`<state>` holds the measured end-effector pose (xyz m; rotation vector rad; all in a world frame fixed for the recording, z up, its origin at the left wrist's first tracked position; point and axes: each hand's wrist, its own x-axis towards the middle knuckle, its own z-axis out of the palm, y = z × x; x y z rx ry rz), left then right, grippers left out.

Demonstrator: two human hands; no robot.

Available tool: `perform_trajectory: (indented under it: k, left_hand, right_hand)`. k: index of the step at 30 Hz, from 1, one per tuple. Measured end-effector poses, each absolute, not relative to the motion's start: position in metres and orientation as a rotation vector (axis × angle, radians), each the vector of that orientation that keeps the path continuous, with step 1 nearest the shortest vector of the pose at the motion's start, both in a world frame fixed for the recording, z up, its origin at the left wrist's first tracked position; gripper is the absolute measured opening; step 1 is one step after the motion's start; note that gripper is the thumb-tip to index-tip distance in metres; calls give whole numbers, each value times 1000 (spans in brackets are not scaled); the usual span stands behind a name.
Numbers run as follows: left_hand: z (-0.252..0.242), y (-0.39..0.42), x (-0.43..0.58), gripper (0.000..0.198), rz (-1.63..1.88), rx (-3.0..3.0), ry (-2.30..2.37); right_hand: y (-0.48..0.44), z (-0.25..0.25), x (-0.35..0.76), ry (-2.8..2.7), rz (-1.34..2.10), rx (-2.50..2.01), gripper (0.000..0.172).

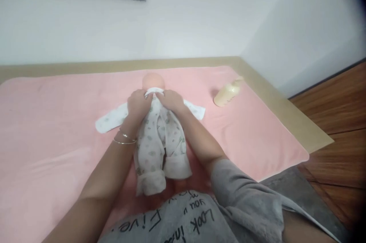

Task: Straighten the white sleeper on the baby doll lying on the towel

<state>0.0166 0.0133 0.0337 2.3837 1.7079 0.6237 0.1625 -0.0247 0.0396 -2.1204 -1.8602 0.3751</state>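
A doll with a bald, skin-toned head (pixel 153 80) lies on a pink mat (pixel 57 128), its head toward the wall. It wears a white printed baby romper (pixel 153 136), with the sleeves spread out to both sides and the legs pointing toward me. My left hand (pixel 139 105) is closed at the left side of the romper's neckline, thumb on the cloth. Opposite it, my right hand (pixel 172 101) grips the neckline's right side. The two thumbs nearly meet below the white collar. Fingertips of both hands are hidden under or behind the cloth.
To the right of the doll, a cream-coloured pump bottle (pixel 228 93) lies tilted on the mat. A white wall (pixel 183 26) rises behind the mat. On the right is a brown wooden panel (pixel 337 121), with a dark grey floor (pixel 309 197) below.
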Motion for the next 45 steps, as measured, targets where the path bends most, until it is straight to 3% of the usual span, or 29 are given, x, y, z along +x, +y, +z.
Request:
perform_trajectory:
  k: [5, 8, 12, 16, 23, 31, 45]
  left_hand:
    - [26, 18, 13, 56, 428, 2167, 1765]
    - [24, 15, 12, 50, 544, 2179, 1713]
    - [23, 7, 20, 38, 728, 2248, 1661]
    - [22, 4, 23, 38, 705, 2205, 1700]
    - [21, 11, 21, 37, 691, 2184, 1662]
    - [27, 7, 25, 28, 753, 2248, 1698]
    - [23, 10, 20, 41, 627, 2264, 1734]
  right_hand:
    - [-33, 45, 159, -1896, 223, -2027, 50]
    - [-38, 47, 155, -1887, 182, -2009, 46]
    - [-32, 36, 159, -1776, 278, -2126, 56]
    - [-30, 29, 164, -1766, 324, -2107, 58]
    - [-44, 48, 158, -1891, 140, -1938, 40]
    - [-24, 29, 172, -1824, 371, -1997, 63]
    - [-23, 32, 169, -1821, 375, -2032, 62]
